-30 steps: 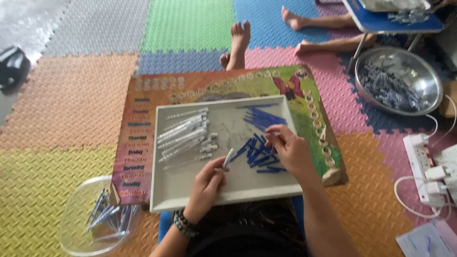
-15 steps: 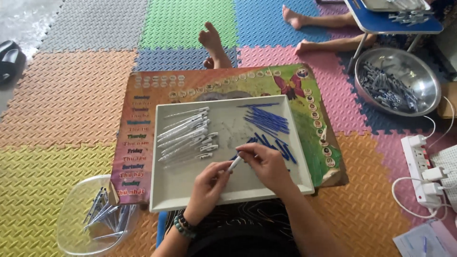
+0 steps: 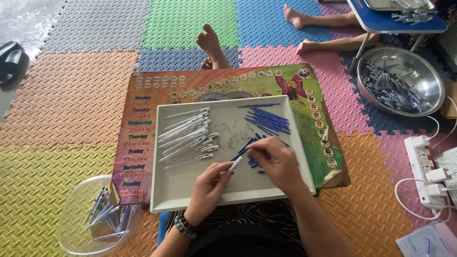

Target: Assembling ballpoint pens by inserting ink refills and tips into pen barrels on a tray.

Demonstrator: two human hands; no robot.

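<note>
Colourful foam floor mats lay under the low board and grey tray (image 3: pixel 190 195) where my left hand (image 3: pixel 208 186) pinched a white pen barrel (image 3: pixel 235 164) and my right hand (image 3: pixel 278 164) closed on a blue refill (image 3: pixel 247 145) — best fed in straight, both held steady.

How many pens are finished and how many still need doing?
Done: a small heap of put-together pens lies in the clear bowl. In hand: the left hand holds a white pen barrel, and the right hand picks among the blue refills. Left: a row of clear barrels in the grey tray. I can't count them exactly.
</note>
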